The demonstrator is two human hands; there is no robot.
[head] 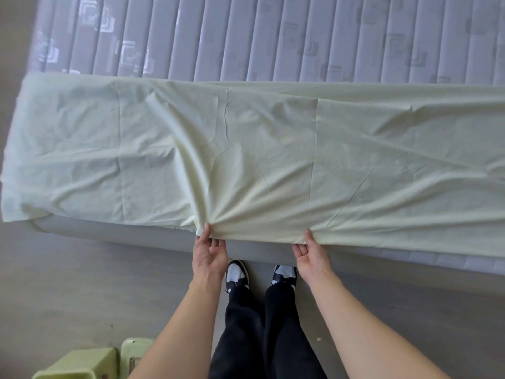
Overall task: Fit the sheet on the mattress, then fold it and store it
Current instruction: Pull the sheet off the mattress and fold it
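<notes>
Pinching the near edge of the pale yellow-green sheet (pixel 246 149) with both hands, at the front side of the mattress (pixel 273 36). Left hand (pixel 209 253) palm up, thumb on top of the cloth and fingers (pixel 218 246) curled under the hem, with folds of fabric gathered and running out from that pinch. Right hand (pixel 313 254) the same way, thumb pressed on top, fingers (pixel 299 250) tucked below the edge; the two grips well apart, the hem stretched between them. Sheet folded into a long band lying across the near part of the mattress, its left end hanging a little over the corner, the quilted grey surface bare behind it. Right end of the sheet cut off by the frame, so not possible to tell how far it goes. Fingertips under the cloth hidden. Below, two black-and-white shoes (pixel 236 272) on the grey floor (pixel 82 283), and a green plastic box (pixel 90 362) at the bottom left, partly cut off.
</notes>
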